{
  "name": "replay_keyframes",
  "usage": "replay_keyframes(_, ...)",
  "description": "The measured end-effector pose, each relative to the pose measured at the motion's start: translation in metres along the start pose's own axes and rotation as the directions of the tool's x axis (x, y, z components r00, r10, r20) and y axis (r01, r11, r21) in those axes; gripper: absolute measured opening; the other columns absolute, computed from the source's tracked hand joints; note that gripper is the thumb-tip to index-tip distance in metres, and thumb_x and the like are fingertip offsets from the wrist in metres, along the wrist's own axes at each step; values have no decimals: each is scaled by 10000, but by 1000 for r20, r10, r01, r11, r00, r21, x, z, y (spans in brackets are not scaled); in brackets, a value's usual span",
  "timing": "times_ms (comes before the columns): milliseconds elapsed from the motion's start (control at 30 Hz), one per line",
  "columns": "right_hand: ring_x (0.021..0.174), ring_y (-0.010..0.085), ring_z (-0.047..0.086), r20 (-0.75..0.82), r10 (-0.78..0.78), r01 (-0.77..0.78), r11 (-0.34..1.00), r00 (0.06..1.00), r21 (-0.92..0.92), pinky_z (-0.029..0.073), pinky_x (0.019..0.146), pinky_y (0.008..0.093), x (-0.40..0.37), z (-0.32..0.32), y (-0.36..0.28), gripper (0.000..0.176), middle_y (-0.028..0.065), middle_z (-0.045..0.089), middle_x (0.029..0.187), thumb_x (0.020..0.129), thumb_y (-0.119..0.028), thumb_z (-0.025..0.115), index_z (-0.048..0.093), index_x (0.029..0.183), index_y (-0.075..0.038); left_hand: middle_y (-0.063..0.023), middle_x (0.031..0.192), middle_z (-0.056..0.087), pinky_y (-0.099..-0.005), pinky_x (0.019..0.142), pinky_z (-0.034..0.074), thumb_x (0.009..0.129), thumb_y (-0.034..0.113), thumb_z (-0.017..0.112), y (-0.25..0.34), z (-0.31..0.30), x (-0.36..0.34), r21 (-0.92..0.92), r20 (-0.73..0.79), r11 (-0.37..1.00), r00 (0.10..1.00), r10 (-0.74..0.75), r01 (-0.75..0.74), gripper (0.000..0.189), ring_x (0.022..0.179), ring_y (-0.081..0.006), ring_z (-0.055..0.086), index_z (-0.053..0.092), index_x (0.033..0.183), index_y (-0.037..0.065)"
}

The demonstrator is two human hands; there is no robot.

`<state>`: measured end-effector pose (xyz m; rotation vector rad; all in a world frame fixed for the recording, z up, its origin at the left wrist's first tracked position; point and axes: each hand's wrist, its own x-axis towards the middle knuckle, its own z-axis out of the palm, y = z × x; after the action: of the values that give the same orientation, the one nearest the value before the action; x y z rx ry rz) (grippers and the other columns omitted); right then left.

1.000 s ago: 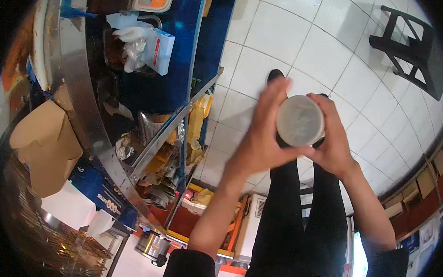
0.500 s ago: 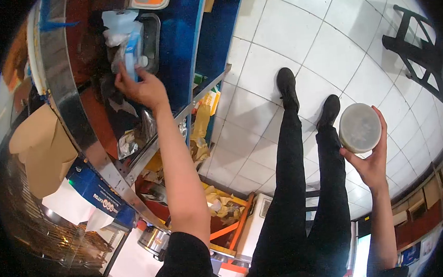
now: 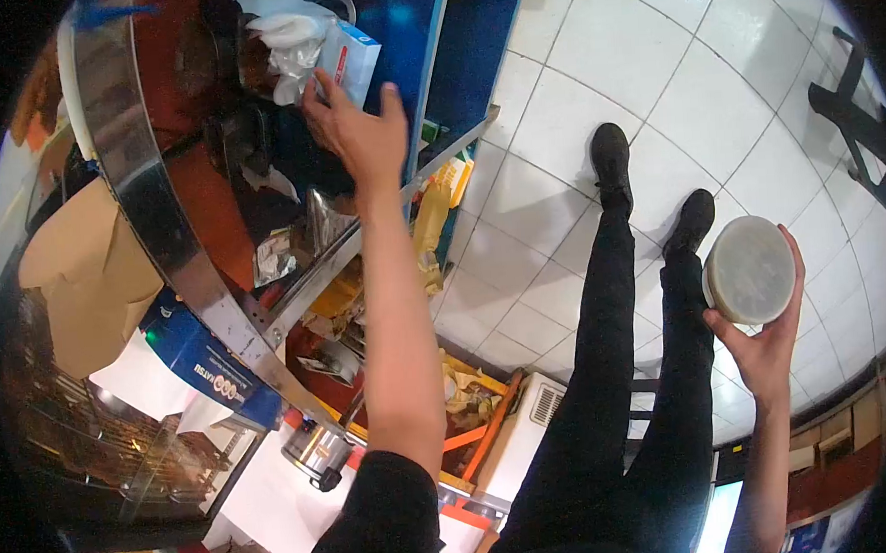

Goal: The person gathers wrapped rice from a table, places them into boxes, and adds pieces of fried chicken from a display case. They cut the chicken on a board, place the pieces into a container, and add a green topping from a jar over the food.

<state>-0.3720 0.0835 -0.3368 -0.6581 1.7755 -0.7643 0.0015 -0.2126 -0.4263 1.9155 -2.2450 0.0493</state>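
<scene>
My left hand (image 3: 360, 136) is over the blue shelf, its fingers spread beside a blue and white box (image 3: 351, 65). The forefinger is near the lower end of the box; whether it touches is hard to tell. Clear plastic bags (image 3: 296, 49) lie against the box's left side. On the right, my right hand (image 3: 765, 352) grips a round, pale translucent container (image 3: 751, 270) by its side and lower edge, lid facing the camera. What is inside the container shows only faintly.
A metal counter edge (image 3: 175, 230) curves down the left side, with brown paper (image 3: 92, 270) and a dark blue box (image 3: 212, 364) beyond it. Below stands a metal pot (image 3: 317, 445). A black metal stand (image 3: 851, 120) is on the tiled floor at right.
My left hand has come away from the box and its fingers have spread. The box now lies at a different tilt. The view has shifted, and my right hand still holds the container.
</scene>
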Motion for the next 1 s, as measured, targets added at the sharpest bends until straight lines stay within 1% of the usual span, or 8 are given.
replay_keyframes(67, 1360, 274, 499, 19, 14, -14, 1000, 1000, 26, 412, 1153, 424, 2, 1, -2, 1151, 154, 465, 1451, 648, -164, 953, 260, 1556, -26, -261, 1577, 298, -525, 1218, 234, 746, 223, 874, 45, -20, -31, -212, 99, 970, 984, 145, -121, 1064, 1448, -428, 331, 275, 1594, -7)
replay_keyframes(167, 1385, 288, 475, 77, 39, -47, 993, 996, 107, 419, 1151, 446, 0, 5, -3, 1204, 156, 430, 1481, 623, -244, 973, 245, 1561, -44, -199, 1713, 58, -475, 1271, 172, 568, 226, 978, 138, -63, -95, -588, 680, 785, 643, 351, 193, 1441, 1565, -394, 136, 33, 1641, 49)
replay_keyframes(233, 1414, 314, 457, 117, 52, -73, 981, 992, 178, 432, 1151, 486, -3, 9, -5, 1265, 166, 411, 1512, 597, -349, 987, 241, 1579, -68, -193, 1704, 103, -479, 1278, 186, 521, 201, 997, 178, -62, -144, -760, 642, 545, 542, 542, 355, 1480, 1570, -374, 136, 42, 1645, 75)
replay_keyframes(300, 1423, 318, 445, 191, -89, 63, 989, 978, 137, 428, 1151, 483, -1, 10, 1, 1287, 171, 388, 1526, 585, -342, 994, 226, 1578, -59, -182, 1675, 190, -504, 1269, 236, 490, 203, 1006, 217, -58, -172, -892, 452, 311, 699, 554, 329, 1460, 1555, -367, 201, 108, 1636, 91)
replay_keyframes(500, 1455, 334, 401, 254, -85, 60, 992, 963, 107, 381, 1183, 493, -3, 1, -11, 1299, 179, 361, 1555, 576, -369, 1003, 226, 1570, -61, -149, 1589, 343, -502, 1244, 303, 537, 194, 998, 234, -77, -178, -864, 464, 50, 754, 465, 501, 1302, 1499, -350, 335, 229, 1584, 97)
replay_keyframes(633, 1468, 344, 384, 426, -256, 208, 965, 868, 157, 365, 1187, 505, 2, -4, -10, 1314, 194, 356, 1568, 560, -424, 1008, 251, 1572, -67, -143, 1560, 387, -458, 1220, 341, 588, 179, 981, 228, -90, -208, -840, 529, 97, 768, 361, 533, 1211, 1470, -337, 388, 267, 1562, 88)
replay_keyframes(767, 1389, 393, 447, 558, -364, 552, 806, 746, -212, 396, 1136, 476, 3, -11, -51, 1096, 221, 454, 1478, 587, -289, 981, 414, 1495, -53, -157, 1493, 452, -432, 1185, 371, 606, 138, 956, 236, -101, -245, -860, 491, 211, 866, 94, 465, 1063, 1402, -319, 455, 382, 1496, 58)
replay_keyframes(1000, 1113, 369, 574, 730, -161, 697, 487, 664, -526, 493, 935, 470, -45, 3, -48, 1002, 185, 570, 1204, 655, -313, 916, 441, 1497, -47, -188, 1464, 460, -529, 1204, 338, 611, 86, 948, 248, -117, -332, -753, 547, 396, 835, -67, 525, 1070, 1402, -378, 445, 340, 1491, 51)
